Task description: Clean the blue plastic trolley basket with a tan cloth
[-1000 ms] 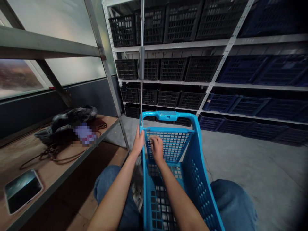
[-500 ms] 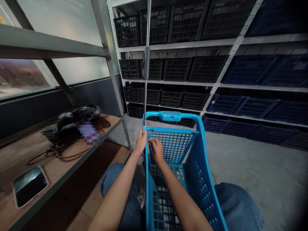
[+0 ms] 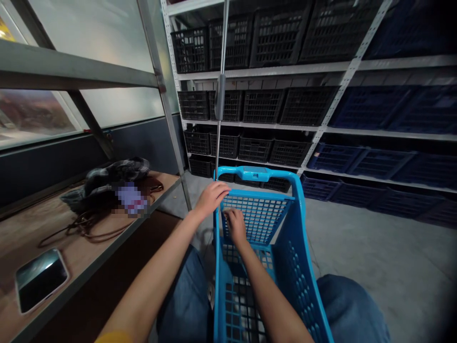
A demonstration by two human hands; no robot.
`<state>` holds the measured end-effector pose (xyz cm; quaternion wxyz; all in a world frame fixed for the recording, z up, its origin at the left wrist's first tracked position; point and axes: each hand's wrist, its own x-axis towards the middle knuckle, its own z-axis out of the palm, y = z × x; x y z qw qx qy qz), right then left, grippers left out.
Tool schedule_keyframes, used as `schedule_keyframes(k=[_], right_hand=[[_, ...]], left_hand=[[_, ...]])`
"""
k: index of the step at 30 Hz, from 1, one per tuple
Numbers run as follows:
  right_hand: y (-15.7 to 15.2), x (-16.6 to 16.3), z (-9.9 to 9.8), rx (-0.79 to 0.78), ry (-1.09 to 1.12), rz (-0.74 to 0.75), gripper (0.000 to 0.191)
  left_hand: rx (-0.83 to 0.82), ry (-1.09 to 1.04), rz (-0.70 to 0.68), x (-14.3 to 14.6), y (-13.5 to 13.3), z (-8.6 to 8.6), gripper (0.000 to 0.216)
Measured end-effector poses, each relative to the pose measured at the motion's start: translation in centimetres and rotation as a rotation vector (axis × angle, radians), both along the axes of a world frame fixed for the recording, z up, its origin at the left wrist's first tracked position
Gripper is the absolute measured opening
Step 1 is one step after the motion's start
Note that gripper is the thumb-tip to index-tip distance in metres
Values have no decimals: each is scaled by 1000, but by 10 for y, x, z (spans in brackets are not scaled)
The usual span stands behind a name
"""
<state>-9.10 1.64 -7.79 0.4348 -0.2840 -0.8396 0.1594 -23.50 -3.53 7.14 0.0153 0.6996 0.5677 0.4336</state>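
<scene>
A blue plastic shopping cart [image 3: 303, 205] stands between my knees, its slotted basket open toward me. My left hand [image 3: 211, 199] lies over the cart's left top rim near the back corner, fingers stretched out toward the inside. Inside the basket, my right hand [image 3: 235, 225] is closed with curled fingers beside the left wall, in front of the grid flap [image 3: 260, 209]. Whatever its fingertips pinch is too small and hidden to make out. A thin metal pole [image 3: 217, 147] with a grey sleeve rises from the cart's left back corner.
At left, a wooden shelf [image 3: 107, 247] with a metal frame bears a phone [image 3: 41, 281], a plaid cloth [image 3: 124, 169] and brown straps [image 3: 107, 233]. Racks of black crates [image 3: 266, 105] and dark blue crates [image 3: 337, 157] line the far side, beyond the grey floor [image 3: 357, 233].
My left hand has shifted from the outer side of the left rim to over its top, fingers now reaching inward. My right hand has moved slightly down and right.
</scene>
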Motion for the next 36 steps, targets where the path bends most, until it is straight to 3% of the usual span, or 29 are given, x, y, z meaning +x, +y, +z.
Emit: schedule_keyframes(k=[3, 5, 11, 13, 15, 19, 21, 23, 26, 28, 30, 34, 36], right_hand=[[-9, 17, -36, -83, -39, -29, 28], [-10, 24, -39, -100, -2, -46, 30], [12, 14, 24, 15, 171, -112, 36], [17, 10, 29, 27, 211, -119, 36], [13, 12, 14, -4, 191, -89, 36], [-13, 31, -40, -114, 62, 1, 34], [-22, 37, -48, -146, 50, -7, 33], [-23, 34, -34, -121, 83, -31, 33], [-13, 20, 3, -10, 169, -62, 33], [-7, 12, 13, 34, 187, -68, 33], [-10, 11, 1, 34, 129, -36, 32], [-28, 22, -50, -27, -35, 39, 28], [-32, 22, -55, -45, -38, 32, 27]], left_hand=[[-114, 120, -147, -2, 31, 13, 33], [-159, 155, -168, -4, 51, 12, 35], [-347, 318, -105, -3, 79, 7, 22], [-348, 326, -117, -1, 79, 10, 19], [-360, 347, -121, 0, 76, 14, 19], [-359, 358, -102, 4, 68, 13, 19], [-352, 317, -93, 6, 64, 10, 19], [-352, 271, -85, 7, 60, 8, 19], [-352, 238, -72, 8, 53, 7, 20], [-345, 240, -64, 8, 50, 7, 19], [-334, 253, -62, 7, 48, 7, 18], [-331, 293, -61, 5, 47, 4, 20], [-336, 300, -54, 4, 47, 3, 21]])
